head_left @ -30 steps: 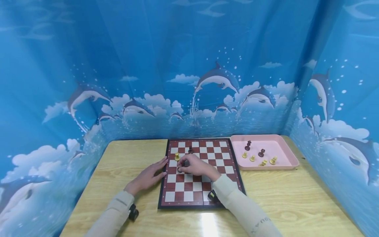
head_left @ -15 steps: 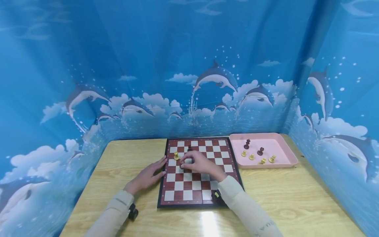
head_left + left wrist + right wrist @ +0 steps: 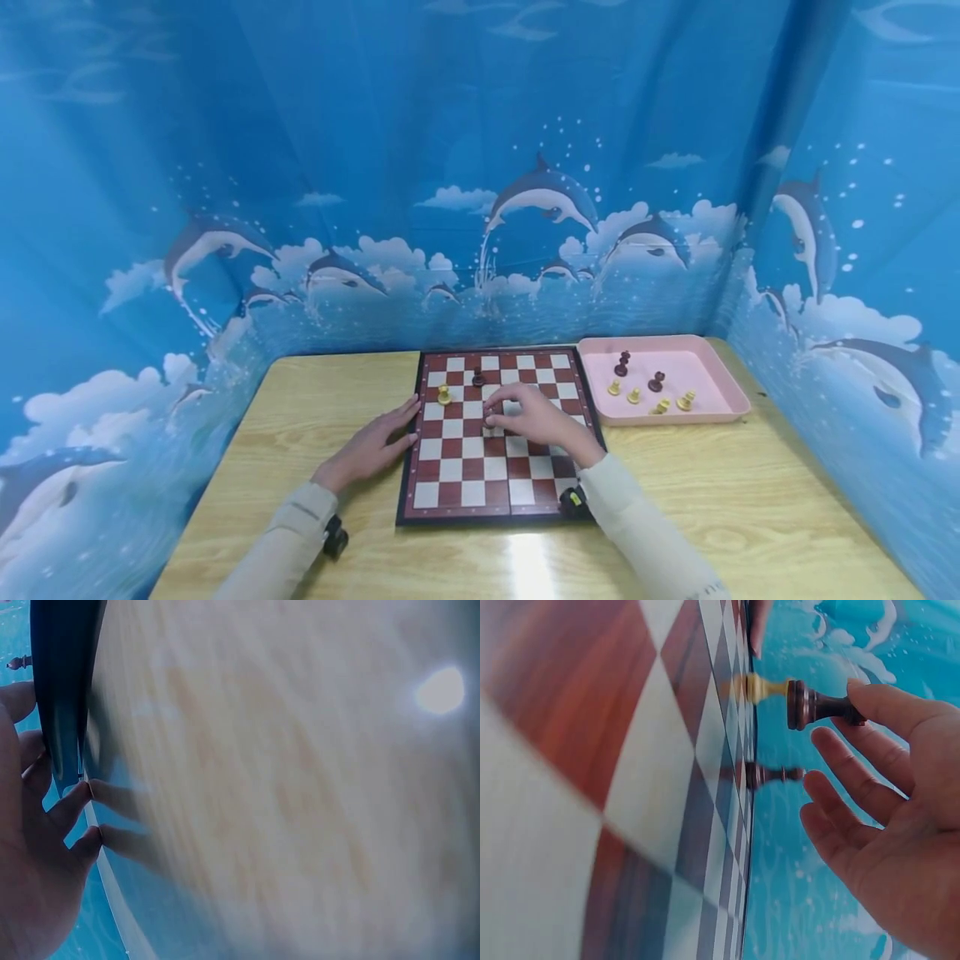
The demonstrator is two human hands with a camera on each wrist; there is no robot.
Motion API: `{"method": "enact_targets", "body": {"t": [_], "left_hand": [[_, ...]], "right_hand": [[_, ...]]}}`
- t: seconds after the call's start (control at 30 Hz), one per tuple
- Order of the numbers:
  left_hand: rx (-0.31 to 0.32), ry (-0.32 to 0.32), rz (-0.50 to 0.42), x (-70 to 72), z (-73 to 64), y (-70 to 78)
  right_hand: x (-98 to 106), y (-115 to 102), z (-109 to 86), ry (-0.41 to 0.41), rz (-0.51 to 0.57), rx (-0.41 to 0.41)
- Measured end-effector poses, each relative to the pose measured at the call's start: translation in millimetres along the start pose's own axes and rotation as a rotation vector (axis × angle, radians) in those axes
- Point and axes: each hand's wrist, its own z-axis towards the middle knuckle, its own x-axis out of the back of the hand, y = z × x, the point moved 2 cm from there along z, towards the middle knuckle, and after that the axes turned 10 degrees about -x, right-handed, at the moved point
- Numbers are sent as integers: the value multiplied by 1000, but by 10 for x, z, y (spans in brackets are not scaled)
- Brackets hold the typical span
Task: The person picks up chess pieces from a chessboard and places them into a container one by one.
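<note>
Between thumb and forefinger my right hand [image 3: 536,415] pinches a dark chess piece [image 3: 806,705] by its top. The right wrist view shows its base held off the chessboard [image 3: 450,471], with the other fingers spread apart. A yellow chess piece [image 3: 445,395] stands on the left part of the board, and another dark chess piece [image 3: 478,378] stands near the far edge. Beside the board's left edge lies my left hand [image 3: 371,446], its fingertips touching the dark frame, fingers extended. The head of the pinched piece is hidden by my fingertips.
A pink tray [image 3: 667,419] adjoins the board's right side at the back. Inside lie several yellow and dark chess pieces. The wooden table [image 3: 337,375] backs onto a blue dolphin-print curtain [image 3: 375,167].
My right hand has moved to the right across the board with the dark chess piece, uncovering the dark piece at the back. My left hand stays in place.
</note>
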Motion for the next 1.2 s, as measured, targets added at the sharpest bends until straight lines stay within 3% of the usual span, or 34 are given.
{"method": "enact_targets", "body": {"t": [0.23,0.73,1.2], "left_hand": [[16,-3,0,-8,3,-10],[-6,11,-4,-5,12,-17],[-13,12,4,-28,13,-36]], "right_hand": [[214,166,-204,49,15,-40],[748,520,-745,265,-92,-79],[1226,851,-1166,430,-128,-114]]}}
